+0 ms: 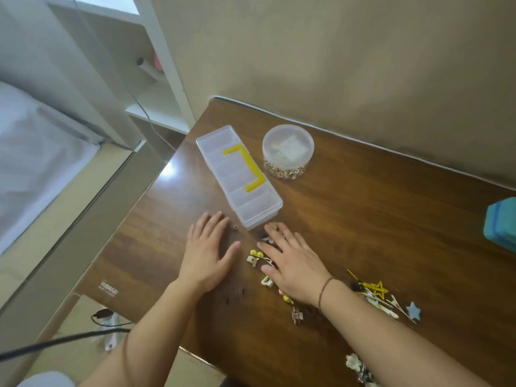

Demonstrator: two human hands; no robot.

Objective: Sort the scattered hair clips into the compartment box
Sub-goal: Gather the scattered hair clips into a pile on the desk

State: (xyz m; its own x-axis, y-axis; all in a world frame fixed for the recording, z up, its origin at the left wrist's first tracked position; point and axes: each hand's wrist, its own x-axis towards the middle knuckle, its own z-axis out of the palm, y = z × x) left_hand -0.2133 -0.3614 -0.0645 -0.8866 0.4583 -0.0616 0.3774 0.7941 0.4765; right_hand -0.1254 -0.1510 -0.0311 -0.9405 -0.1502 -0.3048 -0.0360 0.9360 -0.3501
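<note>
Both hands flat on the wooden worktop (363, 219), left hand (208, 255) and right hand (293, 263) with fingers straight and spread, gripping nothing. Hair clips (258, 259) scattered beneath and beside the right fingers, several hidden under the palm, small dark ones hard to make out. Closed clear compartment box (237, 174) just beyond the fingertips; bare wood toward the left edge.

My right hand (293, 263) covers some hair clips (262, 259); teal box (501, 223) cut off at right edge; flower clip (353, 361) cropped at the bottom.
</note>
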